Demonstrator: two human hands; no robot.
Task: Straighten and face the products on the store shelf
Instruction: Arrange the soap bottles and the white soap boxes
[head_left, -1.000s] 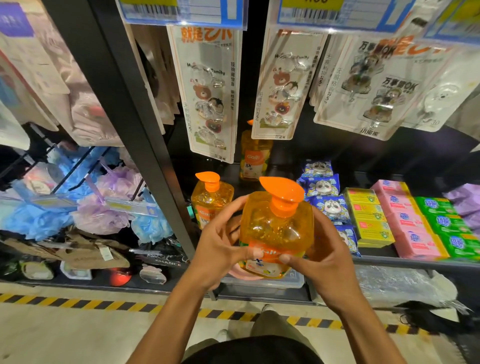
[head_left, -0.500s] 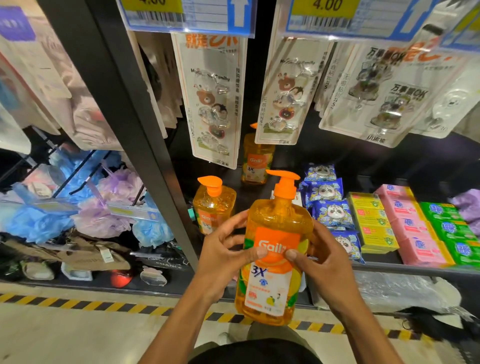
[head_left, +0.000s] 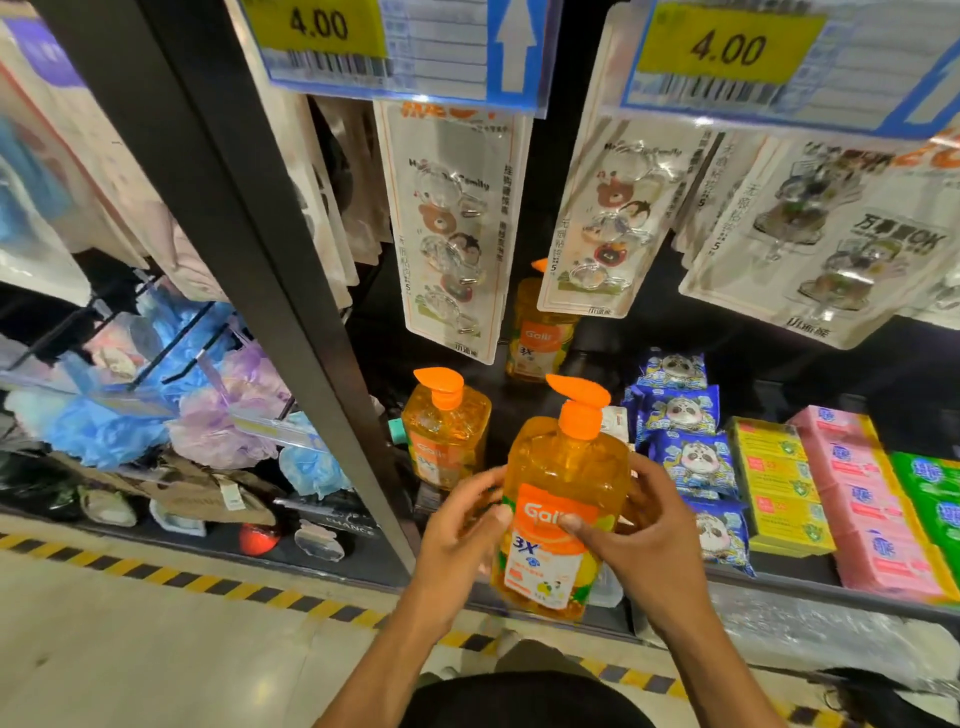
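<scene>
I hold an orange pump bottle of liquid soap (head_left: 563, 483) upright in front of the shelf's front edge (head_left: 779, 582), its label facing me. My left hand (head_left: 457, 530) grips its left side, thumb on the label. My right hand (head_left: 639, 530) wraps its right side, thumb across the label. A second orange bottle (head_left: 447, 431) stands on the shelf to the left, and a third (head_left: 540, 338) stands further back, partly hidden by a hanging card.
Blue panda packs (head_left: 685, 447), yellow (head_left: 774, 483), pink (head_left: 862, 499) and green soap bars (head_left: 930, 483) fill the shelf's right side. Carded hooks (head_left: 452, 228) hang above under price tags (head_left: 395, 47). A black upright post (head_left: 249, 228) stands left, bath sponges (head_left: 218, 421) beyond it.
The bottle has been tipped upright from a tilted, top-toward-me pose, its label now facing me, and has moved a little toward the shelf. Both hands stay on it.
</scene>
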